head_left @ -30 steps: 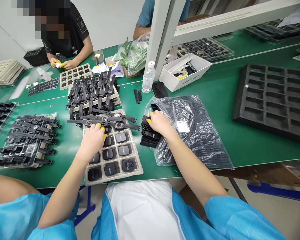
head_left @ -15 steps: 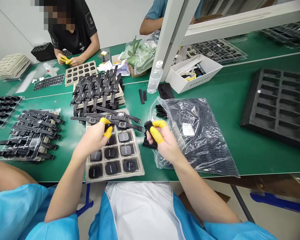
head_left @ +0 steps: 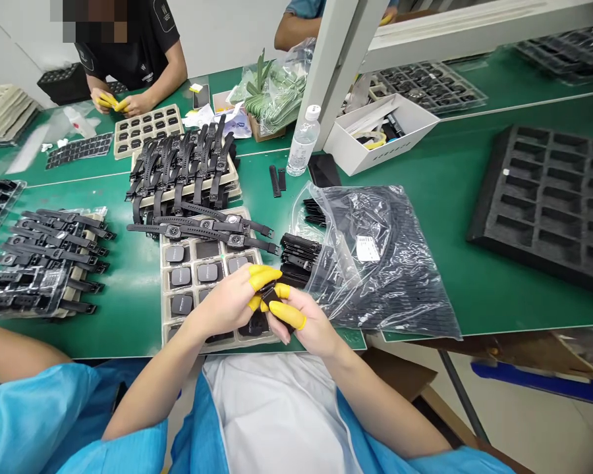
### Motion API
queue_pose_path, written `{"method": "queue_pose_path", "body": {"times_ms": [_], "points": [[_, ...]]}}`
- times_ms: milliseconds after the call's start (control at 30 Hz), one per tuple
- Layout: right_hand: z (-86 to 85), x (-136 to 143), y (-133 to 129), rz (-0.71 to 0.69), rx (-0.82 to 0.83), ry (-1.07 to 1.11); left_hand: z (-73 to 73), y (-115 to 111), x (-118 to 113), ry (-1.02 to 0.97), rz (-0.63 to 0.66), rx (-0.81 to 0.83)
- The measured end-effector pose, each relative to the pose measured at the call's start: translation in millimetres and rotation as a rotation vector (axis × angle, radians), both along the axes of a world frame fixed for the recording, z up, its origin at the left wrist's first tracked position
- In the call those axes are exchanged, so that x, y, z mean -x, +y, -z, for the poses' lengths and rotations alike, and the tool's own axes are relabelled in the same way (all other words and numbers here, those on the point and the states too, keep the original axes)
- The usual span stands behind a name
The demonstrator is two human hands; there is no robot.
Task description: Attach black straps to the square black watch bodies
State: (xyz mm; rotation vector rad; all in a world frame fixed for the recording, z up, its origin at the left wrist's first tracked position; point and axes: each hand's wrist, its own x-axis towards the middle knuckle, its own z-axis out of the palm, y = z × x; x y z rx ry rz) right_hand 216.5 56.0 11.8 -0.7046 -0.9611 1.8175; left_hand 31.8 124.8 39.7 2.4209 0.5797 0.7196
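My left hand [head_left: 237, 296], with yellow finger covers, grips a small black watch body over the front right of a beige tray [head_left: 166, 289]. Against it, my right hand [head_left: 301, 316] pinches a black strap piece [head_left: 271, 297], also in yellow finger covers. Dark square watch bodies [head_left: 180, 275] sit in the tray's compartments. Several watches with straps [head_left: 205, 225] lie across the tray's back edge. Beside my right hand, black straps [head_left: 299, 253] spill from a clear plastic bag [head_left: 390, 257]. My fingers hide much of both held parts.
Strapped watches are piled on trays [head_left: 178, 164] behind and at left [head_left: 49, 257]. A bottle [head_left: 304, 141], a phone [head_left: 325, 170] and a white box [head_left: 383, 135] stand further back. A black foam tray [head_left: 548, 197] lies right. A person in black works across the table.
Both hands have come together over the tray's front right. My left hand now holds a watch body, and my right has brought a black strap piece from the bag's side. The view has shifted slightly.
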Motion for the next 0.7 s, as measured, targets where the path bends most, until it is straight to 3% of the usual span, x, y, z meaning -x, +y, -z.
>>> {"method": "queue_pose_path", "body": {"times_ms": [400, 600, 700], "points": [[-1.0, 6.3, 1.0, 0.076, 0.173, 0.189, 6.4, -4.9, -1.8, -0.028, -0.086, -0.048], [-6.2, 5.5, 0.9, 0.091, 0.265, 0.275, -2.0, -5.8, -0.9, -0.060, 0.001, 0.069], [-7.9, 4.6, 1.5, 0.087, 0.282, 0.290, -2.2, -5.3, -2.3, -0.045, -0.025, 0.016]]}}
